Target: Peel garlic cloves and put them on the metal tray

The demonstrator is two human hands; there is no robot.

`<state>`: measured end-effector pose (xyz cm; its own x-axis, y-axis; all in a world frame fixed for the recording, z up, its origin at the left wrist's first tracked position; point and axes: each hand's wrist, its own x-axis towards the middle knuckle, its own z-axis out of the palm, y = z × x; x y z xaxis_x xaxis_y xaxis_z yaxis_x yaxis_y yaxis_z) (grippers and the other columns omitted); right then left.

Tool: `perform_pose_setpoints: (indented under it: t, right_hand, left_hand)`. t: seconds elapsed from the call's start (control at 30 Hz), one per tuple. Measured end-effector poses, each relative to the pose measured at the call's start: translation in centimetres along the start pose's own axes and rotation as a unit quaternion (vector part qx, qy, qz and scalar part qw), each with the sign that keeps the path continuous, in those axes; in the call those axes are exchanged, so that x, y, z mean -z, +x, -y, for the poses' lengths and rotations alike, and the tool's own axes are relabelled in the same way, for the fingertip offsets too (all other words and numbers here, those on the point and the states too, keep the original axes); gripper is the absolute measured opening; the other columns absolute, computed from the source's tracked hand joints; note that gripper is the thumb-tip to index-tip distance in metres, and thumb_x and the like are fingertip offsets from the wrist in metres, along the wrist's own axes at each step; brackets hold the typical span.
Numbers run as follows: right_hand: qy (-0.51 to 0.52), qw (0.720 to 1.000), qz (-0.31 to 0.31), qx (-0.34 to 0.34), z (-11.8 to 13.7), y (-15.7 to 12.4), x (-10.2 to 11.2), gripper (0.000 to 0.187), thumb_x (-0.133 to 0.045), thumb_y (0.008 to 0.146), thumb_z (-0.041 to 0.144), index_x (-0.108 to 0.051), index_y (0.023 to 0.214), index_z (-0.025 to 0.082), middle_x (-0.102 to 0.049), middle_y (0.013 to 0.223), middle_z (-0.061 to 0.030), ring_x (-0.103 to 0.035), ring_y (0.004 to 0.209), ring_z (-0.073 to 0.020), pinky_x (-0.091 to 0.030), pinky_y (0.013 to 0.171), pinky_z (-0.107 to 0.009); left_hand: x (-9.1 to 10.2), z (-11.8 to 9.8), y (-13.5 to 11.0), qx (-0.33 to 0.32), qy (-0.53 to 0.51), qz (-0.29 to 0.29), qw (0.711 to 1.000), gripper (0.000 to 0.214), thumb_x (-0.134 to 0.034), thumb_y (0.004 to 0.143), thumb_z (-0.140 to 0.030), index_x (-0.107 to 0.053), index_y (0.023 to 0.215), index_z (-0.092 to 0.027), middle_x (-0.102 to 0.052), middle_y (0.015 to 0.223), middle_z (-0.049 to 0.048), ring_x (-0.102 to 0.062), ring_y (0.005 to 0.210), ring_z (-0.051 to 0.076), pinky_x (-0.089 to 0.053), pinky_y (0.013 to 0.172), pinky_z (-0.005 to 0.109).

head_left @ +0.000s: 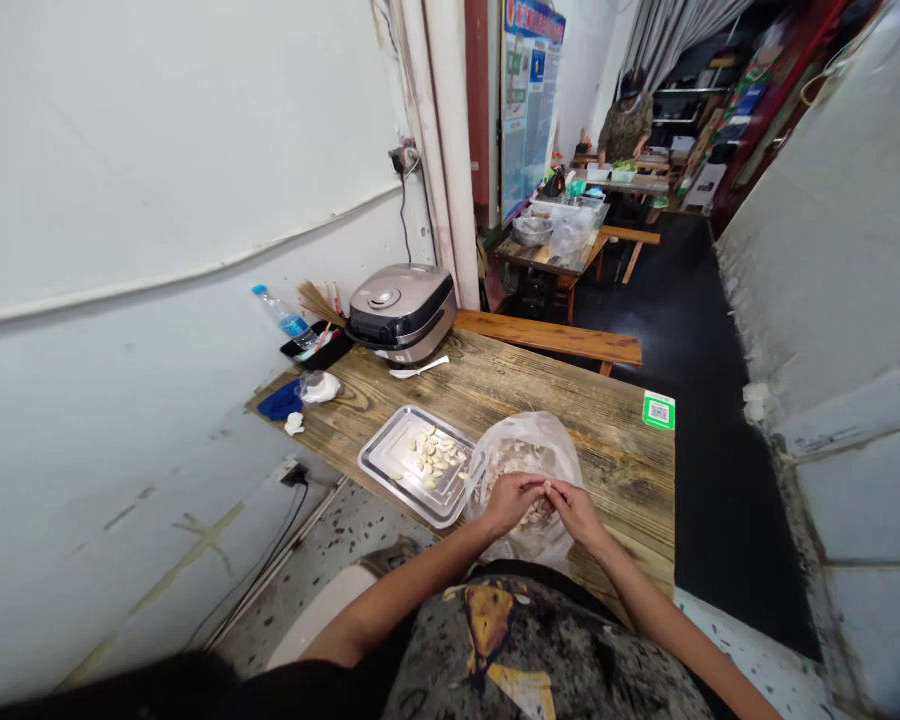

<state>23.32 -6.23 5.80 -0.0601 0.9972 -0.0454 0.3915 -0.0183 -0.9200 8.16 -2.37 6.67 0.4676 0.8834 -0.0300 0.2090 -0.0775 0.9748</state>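
Observation:
A small pale garlic clove is pinched between the fingertips of both hands. My left hand closes on it from the left, my right hand from the right. Both are over an open clear plastic bag with pinkish-white garlic and skins inside, partly hidden by the hands. Left of the bag, touching or nearly touching it, lies a shiny metal tray. Several pale peeled cloves are scattered on the tray.
A rice cooker stands at the back of the wooden table, a white spoon before it. A water bottle leans in a black holder by the wall. Blue cloth lies left. Behind is a bench; another person works farther off.

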Motion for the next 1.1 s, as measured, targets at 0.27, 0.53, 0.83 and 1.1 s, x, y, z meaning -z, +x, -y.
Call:
perform_pose_setpoints:
  t: [0.27,0.53,0.83,1.1]
  right_hand:
    - [-0.018,0.999,-0.015,-0.049,-0.2,0.4,-1.0,0.044,-0.032,0.084,0.046,-0.058,0.065,0.017,-0.057,0.05,-0.0002,-0.053,0.048,-0.0144,-0.041,0.049,-0.024]
    - [-0.066,0.997,-0.041,-0.022,-0.1,1.1,-1.1,0.04,-0.032,0.083,0.04,-0.058,0.064,0.017,-0.061,0.058,-0.0022,-0.056,0.056,-0.0156,-0.041,0.053,-0.024]
    - [-0.074,0.995,-0.039,-0.054,-2.3,1.7,-1.4,0.033,-0.047,0.074,0.042,-0.067,0.078,0.016,-0.066,0.063,-0.003,-0.057,0.054,-0.0166,-0.043,0.052,-0.026]
    - [0.018,0.995,-0.092,-0.035,0.6,1.6,-1.8,0.038,-0.051,0.074,0.046,-0.068,0.086,0.014,-0.068,0.068,-0.0052,-0.059,0.061,-0.0174,-0.046,0.057,-0.026]
  left_hand:
    - [-0.7,0.0,-0.9,0.005,-0.007,-0.052,0.999,0.022,-0.054,0.075,-0.03,-0.069,0.08,-0.014,-0.067,0.067,0.0033,-0.059,0.064,0.014,-0.047,0.065,0.024]
    - [-0.6,0.1,-0.2,0.076,-0.127,-0.037,0.988,0.026,-0.056,0.071,-0.032,-0.068,0.08,-0.011,-0.065,0.063,0.0033,-0.056,0.055,0.012,-0.048,0.057,0.025]
    - [-0.4,1.5,0.0,0.104,-0.029,-0.131,0.986,0.019,-0.063,0.064,-0.022,-0.063,0.08,-0.011,-0.065,0.069,0.0034,-0.058,0.063,0.012,-0.047,0.061,0.023]
    - [0.4,-0.8,-0.4,0.04,0.078,-0.148,0.985,0.015,-0.058,0.071,-0.024,-0.065,0.078,-0.014,-0.064,0.068,0.0016,-0.056,0.061,0.011,-0.044,0.061,0.021]
